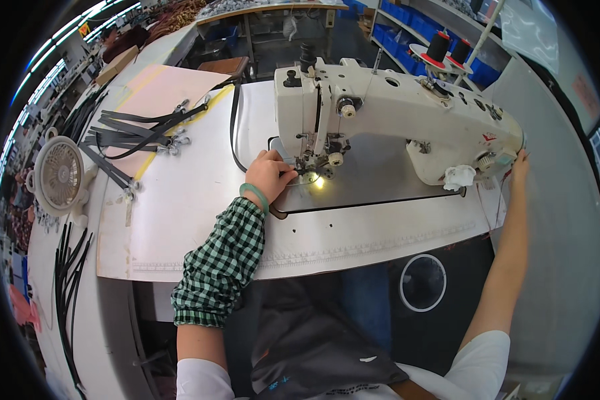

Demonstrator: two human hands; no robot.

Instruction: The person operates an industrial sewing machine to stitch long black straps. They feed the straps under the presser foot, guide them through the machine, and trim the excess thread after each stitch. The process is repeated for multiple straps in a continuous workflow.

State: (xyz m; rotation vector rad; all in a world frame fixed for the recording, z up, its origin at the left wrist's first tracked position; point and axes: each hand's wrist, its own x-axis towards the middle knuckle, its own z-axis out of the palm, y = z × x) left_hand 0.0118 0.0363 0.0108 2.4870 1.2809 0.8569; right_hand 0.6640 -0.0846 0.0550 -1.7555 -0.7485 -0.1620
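A white industrial sewing machine (380,90) stands on the table before me. My left hand (268,178) is closed beside its needle and presser foot (308,167), fingers pinching a thin black strap (234,127). The strap curves from behind, along the left of the machine head, down into that hand. A small lamp lights the needle plate right of my fingertips. At the machine's far right end, my right hand (520,168) grips the rim of the handwheel (523,142); part of its fingers is hidden.
Black straps with metal clasps (137,133) lie on pink sheets at the left. A small white fan (61,175) stands beyond them, with more black strips (68,293) nearer me. Thread cones (438,48) stand at the back right. A grey panel (560,200) borders the right side.
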